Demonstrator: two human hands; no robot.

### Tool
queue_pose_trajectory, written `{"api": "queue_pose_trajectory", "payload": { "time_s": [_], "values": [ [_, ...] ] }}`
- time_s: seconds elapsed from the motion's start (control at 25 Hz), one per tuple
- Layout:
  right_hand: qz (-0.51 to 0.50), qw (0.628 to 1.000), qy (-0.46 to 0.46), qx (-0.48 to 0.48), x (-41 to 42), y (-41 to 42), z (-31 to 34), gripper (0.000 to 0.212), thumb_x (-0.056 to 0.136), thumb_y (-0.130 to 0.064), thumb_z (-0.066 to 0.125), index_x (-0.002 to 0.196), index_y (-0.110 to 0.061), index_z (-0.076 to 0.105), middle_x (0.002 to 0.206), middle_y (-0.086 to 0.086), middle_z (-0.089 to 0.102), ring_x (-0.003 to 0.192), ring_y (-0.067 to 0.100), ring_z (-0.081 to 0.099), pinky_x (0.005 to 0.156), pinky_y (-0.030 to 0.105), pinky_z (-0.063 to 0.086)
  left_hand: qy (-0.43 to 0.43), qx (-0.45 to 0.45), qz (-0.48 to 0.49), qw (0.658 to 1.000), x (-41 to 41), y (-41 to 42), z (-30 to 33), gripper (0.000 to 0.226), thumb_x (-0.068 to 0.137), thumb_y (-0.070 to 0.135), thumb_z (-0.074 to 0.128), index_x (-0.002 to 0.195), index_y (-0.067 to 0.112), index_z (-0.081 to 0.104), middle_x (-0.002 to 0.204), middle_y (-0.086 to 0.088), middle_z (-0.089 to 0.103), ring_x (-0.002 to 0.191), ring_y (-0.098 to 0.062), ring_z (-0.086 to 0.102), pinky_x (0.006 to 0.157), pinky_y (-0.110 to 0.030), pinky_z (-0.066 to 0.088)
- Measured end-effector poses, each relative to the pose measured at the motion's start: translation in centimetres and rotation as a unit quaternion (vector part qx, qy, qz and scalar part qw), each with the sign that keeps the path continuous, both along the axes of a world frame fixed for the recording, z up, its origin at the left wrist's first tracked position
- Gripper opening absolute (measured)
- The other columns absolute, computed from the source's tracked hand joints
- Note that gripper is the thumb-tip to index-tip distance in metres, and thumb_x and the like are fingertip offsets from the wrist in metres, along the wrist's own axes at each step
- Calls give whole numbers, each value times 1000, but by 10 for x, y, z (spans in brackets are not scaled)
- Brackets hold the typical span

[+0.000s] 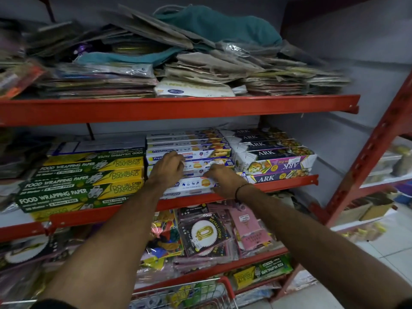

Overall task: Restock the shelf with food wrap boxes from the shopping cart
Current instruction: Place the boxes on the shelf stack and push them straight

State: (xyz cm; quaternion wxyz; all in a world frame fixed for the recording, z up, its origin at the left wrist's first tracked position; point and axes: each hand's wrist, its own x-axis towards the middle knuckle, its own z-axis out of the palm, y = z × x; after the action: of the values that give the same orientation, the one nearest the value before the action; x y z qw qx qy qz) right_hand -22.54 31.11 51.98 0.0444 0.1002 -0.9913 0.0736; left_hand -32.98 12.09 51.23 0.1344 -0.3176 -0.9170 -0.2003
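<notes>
On the red middle shelf (289, 185), both hands lie flat, fingers spread, gripping nothing, atop the white wrap boxes (196, 182) running crosswise beneath left hand (168, 169) and right hand (223, 178).

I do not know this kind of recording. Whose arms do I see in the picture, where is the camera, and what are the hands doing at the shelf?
There is one picture, from a camera worn on a person's head, looking forward and down. No machine is involved. The left hand and right hand rest on white Freshwrapp boxes on the red middle shelf, apparently pushing them into place. Neither hand is lifting a box. Green and yellow food wrapping paper boxes lie on one side, dark ARK boxes on the other. The shopping cart shows at the bottom edge.
</notes>
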Motion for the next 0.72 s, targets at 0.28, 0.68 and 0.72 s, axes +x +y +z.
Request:
{"api": "queue_pose_trajectory", "payload": {
  "time_s": [0.28, 0.68, 0.72],
  "values": [
    [-10, 1000, -7, 17, -30, -5, -3, 52, 84, -7, 69, 134, -9, 53, 124, 23, 55, 114, 41, 52, 95, 49, 47, 46, -166, -9, 985, 30, -43, -40, 72, 92, 33, 43, 154, 7, 16, 162, -15, 24, 150, -28, 24, 123, -47, 23],
    [-42, 993, 19, 110, -20, 3, -47, 72, 94, -21, 43, 153, -13, 3, 165, 9, 5, 151, 27, 6, 122, 59, 9, 45, -204, 53, 976, 31, -32, -55, 67, 101, 30, 32, 156, 11, 0, 166, -11, 1, 154, -27, 3, 125, -54, 10],
    [-43, 993, 20, 111, -19, 4, -49, 73, 94, -22, 42, 153, -14, 0, 165, 9, 3, 152, 26, 4, 122, 58, 7, 42, -204, 59, 976, 33, -29, -54, 67, 101, 30, 32, 156, 10, 0, 166, -12, 1, 154, -27, 2, 125, -54, 10]
  ]
}}
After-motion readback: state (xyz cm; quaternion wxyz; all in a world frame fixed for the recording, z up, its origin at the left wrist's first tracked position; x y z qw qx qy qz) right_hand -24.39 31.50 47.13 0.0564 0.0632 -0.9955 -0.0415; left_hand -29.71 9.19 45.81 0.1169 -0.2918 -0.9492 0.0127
